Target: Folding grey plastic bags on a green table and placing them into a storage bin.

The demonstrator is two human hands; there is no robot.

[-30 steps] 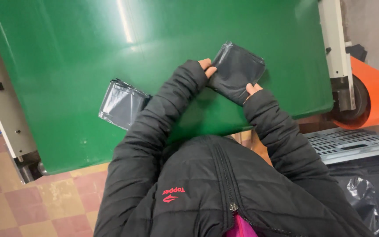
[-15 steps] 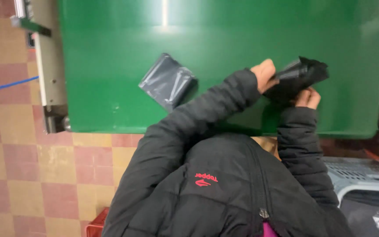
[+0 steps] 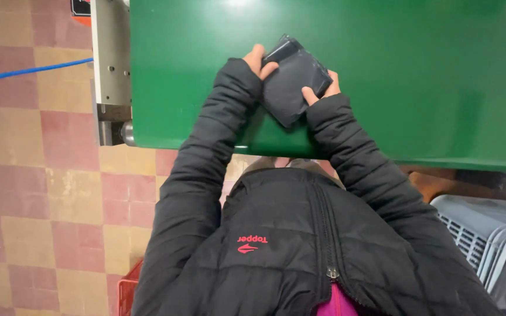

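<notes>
A dark grey plastic packet lies on the green conveyor belt, close to its near edge. Both hands grip it. My left hand pinches its upper left corner, where a second dark edge shows, possibly another packet stacked under it. My right hand holds the packet's right side with the thumb on top. Black puffer jacket sleeves cover both arms to the wrists.
The belt's grey metal frame and roller end stand at the left. A blue cable crosses the red and yellow tiled floor. A grey plastic crate sits at the lower right, and a red crate corner shows at the bottom.
Both hands have carried the packet leftward along the belt. The separate packet that lay on the belt to the left is no longer seen apart.
</notes>
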